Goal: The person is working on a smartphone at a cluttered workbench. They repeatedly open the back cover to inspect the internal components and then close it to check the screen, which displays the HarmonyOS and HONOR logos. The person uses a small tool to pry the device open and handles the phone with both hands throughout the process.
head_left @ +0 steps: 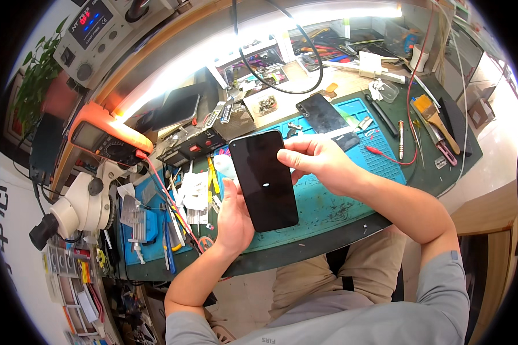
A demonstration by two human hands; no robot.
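A black smartphone (263, 201) is held upright above the blue work mat, its dark glass face toward me. One small white spot shows near the middle of the screen; I cannot tell whether it is lit or a reflection. My left hand (235, 221) grips the phone's lower left edge, thumb along the side and the other fingers hidden behind. At the upper right edge, my right hand (319, 161) pinches the phone, with the thumb on the front and fingers bent behind. Beyond it, a second dark phone or back panel (323, 112) lies on the mat (328, 207).
Left of the mat are a white microscope (80, 207), an orange multimeter (106, 141) and several hand tools. At right lie a brush (436, 121), a screwdriver (401, 141) and a red probe lead (380, 151). A black cable loop (293, 91) hangs over the back.
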